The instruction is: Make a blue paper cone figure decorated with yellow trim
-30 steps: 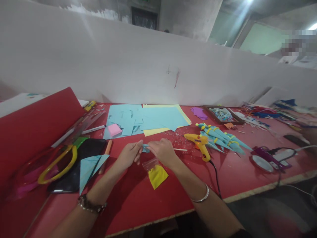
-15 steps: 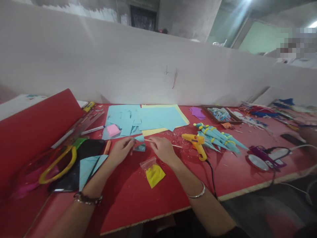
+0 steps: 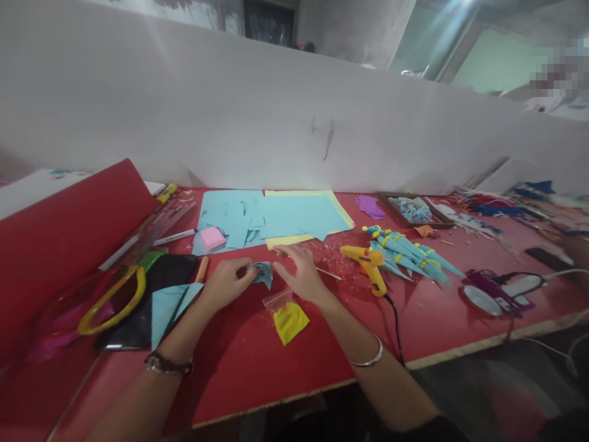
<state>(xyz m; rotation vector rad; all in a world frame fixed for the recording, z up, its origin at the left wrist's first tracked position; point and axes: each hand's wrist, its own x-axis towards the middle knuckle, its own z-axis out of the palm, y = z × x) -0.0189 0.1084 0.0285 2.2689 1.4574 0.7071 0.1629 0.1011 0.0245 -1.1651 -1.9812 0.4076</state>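
My left hand (image 3: 229,282) is closed, thumb and fingers pinching a small piece of light blue paper (image 3: 263,274) that is curled over at its top. To its right, my right hand (image 3: 301,274) holds a thin pale stick (image 3: 329,273), which passes behind the fingers with its other end showing by the fingertips. The right thumb stands apart from the index finger, close to the paper. Just below the hands lies a clear zip bag with yellow contents (image 3: 291,320). Under my left forearm is a folded light blue paper cone (image 3: 168,310).
A yellow glue gun (image 3: 365,261) with a black cord lies right of my hands, beside several blue paper cones (image 3: 405,248). Light blue sheets (image 3: 299,216) and a pink pad (image 3: 212,237) are behind. Yellow-handled scissors (image 3: 138,301) lie left; a tray (image 3: 414,212) stands back right.
The stick has come away from the blue paper and tilted, its near end raised with my right hand. The paper in my left hand has turned and now looks curled. The view has shifted slightly.
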